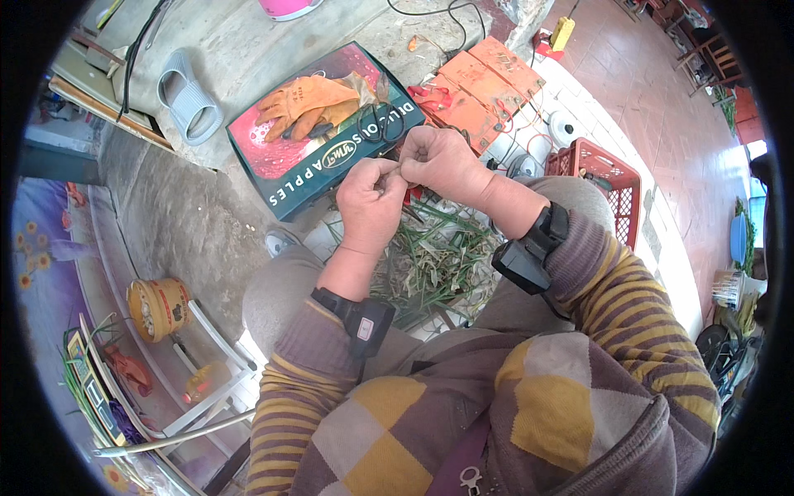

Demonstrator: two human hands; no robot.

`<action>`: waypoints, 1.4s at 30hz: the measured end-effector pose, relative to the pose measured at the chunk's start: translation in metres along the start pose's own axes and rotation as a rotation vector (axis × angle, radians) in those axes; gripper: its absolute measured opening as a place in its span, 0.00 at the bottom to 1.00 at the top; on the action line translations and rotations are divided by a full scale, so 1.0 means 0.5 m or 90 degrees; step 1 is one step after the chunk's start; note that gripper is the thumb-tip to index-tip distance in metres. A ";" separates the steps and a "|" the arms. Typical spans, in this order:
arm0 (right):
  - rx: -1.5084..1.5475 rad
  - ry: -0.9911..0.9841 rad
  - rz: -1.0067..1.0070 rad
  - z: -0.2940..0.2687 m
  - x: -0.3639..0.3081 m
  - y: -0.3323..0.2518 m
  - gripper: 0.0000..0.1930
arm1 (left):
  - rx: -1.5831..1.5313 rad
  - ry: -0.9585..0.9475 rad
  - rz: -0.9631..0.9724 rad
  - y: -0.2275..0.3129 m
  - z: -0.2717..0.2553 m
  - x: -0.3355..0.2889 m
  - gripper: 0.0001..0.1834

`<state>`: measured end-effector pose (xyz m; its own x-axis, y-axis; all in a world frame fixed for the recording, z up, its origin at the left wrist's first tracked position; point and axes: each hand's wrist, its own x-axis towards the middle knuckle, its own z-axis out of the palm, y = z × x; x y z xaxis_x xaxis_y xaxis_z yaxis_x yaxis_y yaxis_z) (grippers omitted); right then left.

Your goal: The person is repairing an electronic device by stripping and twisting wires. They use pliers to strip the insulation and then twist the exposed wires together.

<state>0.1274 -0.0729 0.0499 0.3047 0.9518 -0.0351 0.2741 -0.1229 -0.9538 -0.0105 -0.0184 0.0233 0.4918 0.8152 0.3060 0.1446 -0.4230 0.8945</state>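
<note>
My left hand [370, 197] and my right hand [442, 165] meet fingertip to fingertip over the near edge of a dark green fruit box [289, 197]. Both are closed in a pinch; what sits between the fingers is too small to make out. Below them, between my knees, lies a heap of green leaf trimmings and pale dry peelings [434, 260]. Orange work gloves [302, 103] rest on top of the box, beyond my left hand. Thin dark cable coils over the box near my fingers.
Orange battery-like blocks [488, 83] with red and black wires stand beyond my right hand. A red plastic crate [608, 178] is at my right. A grey slipper [188, 97] lies far left; a yellow bucket [157, 307] and a white metal frame [219, 339] stand at left.
</note>
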 end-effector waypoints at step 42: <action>-0.112 -0.038 -0.107 -0.012 0.003 0.003 0.05 | -0.002 -0.027 0.008 0.012 -0.011 0.011 0.02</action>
<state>0.1336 -0.0732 0.0504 0.1888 0.9773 0.0966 0.4726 -0.0042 -0.8813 -0.0115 -0.0143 0.0323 0.5294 0.7926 0.3025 0.1358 -0.4312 0.8920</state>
